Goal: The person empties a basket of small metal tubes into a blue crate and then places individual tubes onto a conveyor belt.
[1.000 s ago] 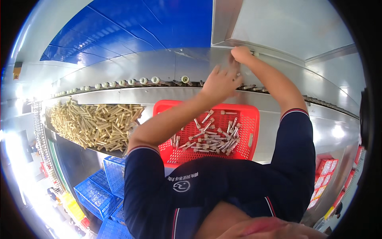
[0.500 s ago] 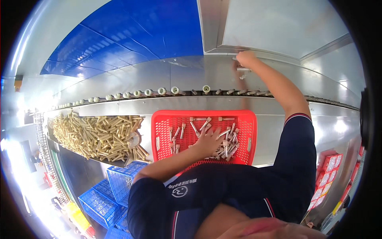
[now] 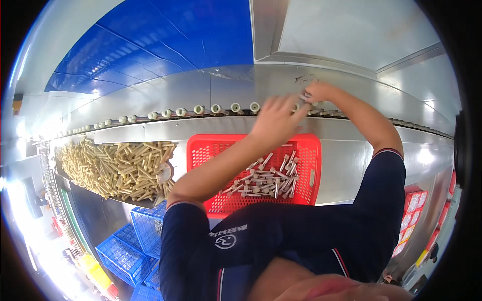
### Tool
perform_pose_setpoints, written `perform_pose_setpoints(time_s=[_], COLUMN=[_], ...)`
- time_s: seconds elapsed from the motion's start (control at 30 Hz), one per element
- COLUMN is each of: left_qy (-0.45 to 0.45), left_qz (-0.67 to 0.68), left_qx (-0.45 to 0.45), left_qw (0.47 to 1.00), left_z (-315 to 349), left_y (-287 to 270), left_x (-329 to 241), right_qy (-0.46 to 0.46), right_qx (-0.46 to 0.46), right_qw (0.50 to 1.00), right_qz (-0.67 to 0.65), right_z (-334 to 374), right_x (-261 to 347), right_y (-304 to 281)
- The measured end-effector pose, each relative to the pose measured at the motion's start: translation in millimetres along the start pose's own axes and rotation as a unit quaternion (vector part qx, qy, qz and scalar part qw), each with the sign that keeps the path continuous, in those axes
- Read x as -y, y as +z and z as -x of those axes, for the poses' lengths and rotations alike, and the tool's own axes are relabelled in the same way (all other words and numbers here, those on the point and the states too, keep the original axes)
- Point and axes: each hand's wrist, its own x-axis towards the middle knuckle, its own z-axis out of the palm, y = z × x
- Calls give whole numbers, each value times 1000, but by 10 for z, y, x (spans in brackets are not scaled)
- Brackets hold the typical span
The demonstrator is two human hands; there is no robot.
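Note:
My left hand (image 3: pixel 277 120) reaches over the far rim of the red basket (image 3: pixel 316 143) to the row of upright, round-topped pieces; its fingers are smeared by motion. Just right of it, my right hand (image 3: pixel 318 92) is closed in a pinch above the row. A small light-coloured bit shows at its fingertips, too blurred to name. Inside the basket lies a heap of small metal pins with brownish square heads (image 3: pixel 271 181). The row holds pale green-white hollow caps (image 3: pixel 236 107) to the left of my hands.
A heap of yellowish rods (image 3: pixel 120 168) lies in a tray at the left, beside a round pale piece (image 3: pixel 164 173). Blue crates (image 3: pixel 123 253) stand below it. Red boxes (image 3: pixel 414 205) are stacked at the right. A steel panel (image 3: pixel 341 35) stands behind the line.
My left hand has left the basket and moved up to the row, near my right hand. My right hand has come down toward the row. The basket's pins now lie bunched together.

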Motion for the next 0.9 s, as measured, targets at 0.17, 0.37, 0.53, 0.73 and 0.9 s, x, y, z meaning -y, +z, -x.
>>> perform_pose_setpoints(time_s=[0.17,0.37,0.53,0.73,0.9], left_qy=[-7,41,23,-15,-53], left_qz=[-24,40,104,-105,-77], left_qx=[269,221,178,14,219], left_qw=[963,974,978,994,971], left_z=[-398,-419,994,456,46], left_y=[881,-472,-48,-258,195], left_x=[122,-282,-214,368,474], right_qy=[-38,-6,-107,-97,12], right_qx=[57,-182,15,-386,-204], right_qw=[997,968,959,917,979], right_qz=[35,-173,-261,-20,-12], right_z=[-52,1332,1652,1329,821], right_x=[-41,454,1448,1595,1290], right_y=[-72,-1226,-333,-544,-541])
